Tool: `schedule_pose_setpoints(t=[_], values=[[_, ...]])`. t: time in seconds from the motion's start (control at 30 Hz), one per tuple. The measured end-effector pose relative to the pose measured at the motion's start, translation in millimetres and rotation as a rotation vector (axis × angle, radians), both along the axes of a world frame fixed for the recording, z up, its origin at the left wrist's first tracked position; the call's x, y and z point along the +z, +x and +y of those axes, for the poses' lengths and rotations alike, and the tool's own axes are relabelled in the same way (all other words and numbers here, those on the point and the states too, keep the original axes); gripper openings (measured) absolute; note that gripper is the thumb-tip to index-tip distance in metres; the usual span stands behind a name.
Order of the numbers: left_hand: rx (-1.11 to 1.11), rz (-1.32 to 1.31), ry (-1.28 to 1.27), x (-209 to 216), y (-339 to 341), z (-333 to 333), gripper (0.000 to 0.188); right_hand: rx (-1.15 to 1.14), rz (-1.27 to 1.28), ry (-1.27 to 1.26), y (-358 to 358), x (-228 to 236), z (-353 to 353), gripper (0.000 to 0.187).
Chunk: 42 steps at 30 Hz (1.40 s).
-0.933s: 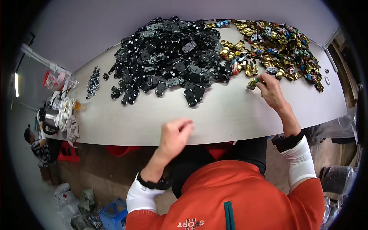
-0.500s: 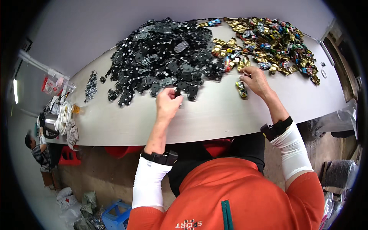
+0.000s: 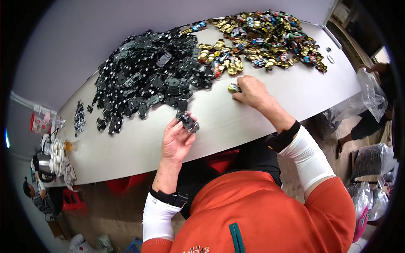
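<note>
— What does the left hand (image 3: pixel 177 139) have?

— One small black chassis piece (image 3: pixel 188 121), pinched between thumb and fingertips just on the near side of the black pile (image 3: pixel 147 80). The hand is half closed around it, palm up, lifted a little off the worktop (image 3: pixel 126 147).

— And the right hand (image 3: pixel 253 90)?

— It lies to the right of the black pile, fingers curled down over a small gold-coloured shell (image 3: pixel 233 87) that rests on the worktop. Whether it really grips it or only presses on it, I cannot tell.

— How would these pieces handle?

— Light and stiff, I'd judge (they look like moulded plastic), so a two-finger pinch along the long sides should do. The shiny shells in the coloured heap (image 3: pixel 261 40), farther right of the black pile, look smooth and probably slippery; better taken across the width than by the ends.
</note>
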<state>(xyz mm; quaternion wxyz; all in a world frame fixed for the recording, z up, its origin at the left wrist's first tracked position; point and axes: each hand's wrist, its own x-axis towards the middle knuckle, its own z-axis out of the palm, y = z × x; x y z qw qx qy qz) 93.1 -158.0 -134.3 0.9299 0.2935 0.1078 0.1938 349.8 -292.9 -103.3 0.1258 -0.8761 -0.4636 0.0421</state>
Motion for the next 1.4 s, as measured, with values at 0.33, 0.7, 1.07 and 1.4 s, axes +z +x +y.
schedule_pose_setpoints(t=[0.33,0.7,1.07,1.4], values=[[-0.048,-0.152,-0.008,-11.2,3.3,-2.3,0.042,0.047,-0.001,0.007,-0.3,5.2,3.8,0.027],[0.036,-0.15,-0.008,-9.8,11.4,-5.0,0.034,0.084,1.351,0.585,-82.6,23.4,2.2,0.018],[0.189,-0.103,0.259,3.3,13.7,-13.1,0.027,0.16,1.17,0.65,-107.4,24.1,5.3,0.016],[0.215,-0.061,0.358,5.6,12.0,-16.9,0.032,0.204,1.008,0.647,-113.4,24.6,6.8,0.017]])
